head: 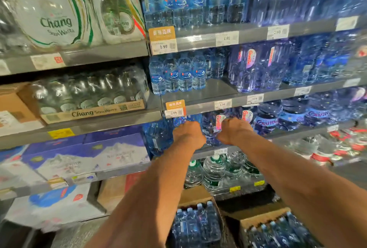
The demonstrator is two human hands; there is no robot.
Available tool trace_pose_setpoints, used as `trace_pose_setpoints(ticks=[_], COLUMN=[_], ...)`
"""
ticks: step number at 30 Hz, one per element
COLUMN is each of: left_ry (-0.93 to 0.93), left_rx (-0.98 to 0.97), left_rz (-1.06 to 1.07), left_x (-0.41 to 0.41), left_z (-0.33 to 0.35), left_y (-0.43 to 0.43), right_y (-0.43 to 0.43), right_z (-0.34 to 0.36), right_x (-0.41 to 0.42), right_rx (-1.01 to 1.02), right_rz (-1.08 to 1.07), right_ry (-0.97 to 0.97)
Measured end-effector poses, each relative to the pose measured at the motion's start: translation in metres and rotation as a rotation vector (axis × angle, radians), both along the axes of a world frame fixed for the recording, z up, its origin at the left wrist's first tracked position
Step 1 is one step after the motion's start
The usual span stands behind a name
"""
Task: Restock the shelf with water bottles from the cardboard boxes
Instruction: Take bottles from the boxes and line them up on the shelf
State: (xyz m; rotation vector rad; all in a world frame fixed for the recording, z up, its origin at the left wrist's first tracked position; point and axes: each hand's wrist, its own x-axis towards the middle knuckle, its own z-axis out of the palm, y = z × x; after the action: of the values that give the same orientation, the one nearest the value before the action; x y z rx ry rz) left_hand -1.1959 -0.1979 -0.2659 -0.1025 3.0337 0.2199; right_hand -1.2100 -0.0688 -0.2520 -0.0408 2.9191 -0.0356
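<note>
Two cardboard boxes (256, 221) near the floor hold many unshelved bottles (198, 222); left hand (187, 134) and right hand (233, 130) curl round blue bottles (211, 130) on the shelf (204, 153); restocking judged partway.

Two hands (188, 135), two open cardboard boxes (195, 196) of bottles (198, 225) — two orange tags (161, 33).

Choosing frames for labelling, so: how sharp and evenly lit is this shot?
Head view: motion blur smears the right-hand bottles; head view: the 1.99 price tag stays readable; head view: shelf edges tilt, likely wide-angle distortion; head view: glare on the Chang wrap.
</note>
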Motion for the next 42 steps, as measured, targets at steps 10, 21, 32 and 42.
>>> trace_pose_setpoints(ticks=[10, 21, 32, 42], left_ry=[-0.006, -0.050, -0.108, -0.147], left_rx=[-0.023, 0.004, 0.003, -0.020], left_rz=[-0.068, -0.033, 0.017, -0.081], left_x=[0.043, 0.082, 0.113, 0.089], left_z=[0.013, 0.008, -0.025, -0.046], left_y=[0.040, 0.155, 0.269, 0.289], right_y=[0.039, 0.156, 0.275, 0.291], right_z=[0.014, 0.016, -0.015, -0.034], right_x=[0.048, 0.086, 0.125, 0.106], right_rx=[0.042, -0.046, -0.008, -0.029], right_rz=[-0.027, 0.000, 0.055, -0.012], right_ry=[0.022, 0.001, -0.025, -0.078])
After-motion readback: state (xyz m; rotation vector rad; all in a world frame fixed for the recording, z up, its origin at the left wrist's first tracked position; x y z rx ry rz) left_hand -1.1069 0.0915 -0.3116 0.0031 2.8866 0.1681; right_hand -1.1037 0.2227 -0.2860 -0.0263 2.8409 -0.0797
